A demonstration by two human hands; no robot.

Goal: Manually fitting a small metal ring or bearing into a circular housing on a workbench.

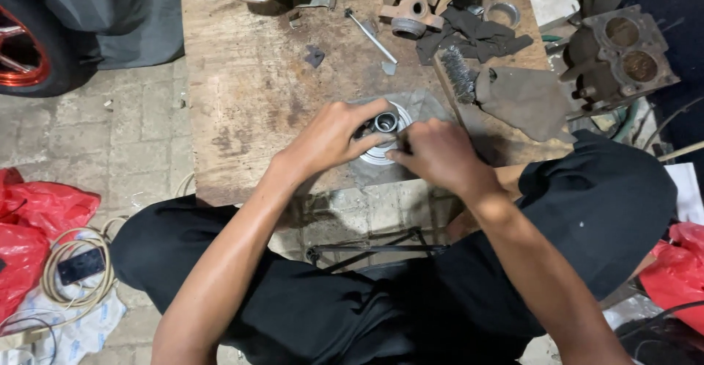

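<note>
Both arms reach forward over the desk's [242, 79] near edge. The left hand [334, 139] curls around a round metal part [383, 136] there; the right hand [440, 154] pinches its rim, fingers closed.

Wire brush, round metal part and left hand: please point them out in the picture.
wire brush [459, 73], head view, on its bristles.
round metal part [386, 122], head view, on its central tube.
left hand [334, 139], head view, on its back.
</note>
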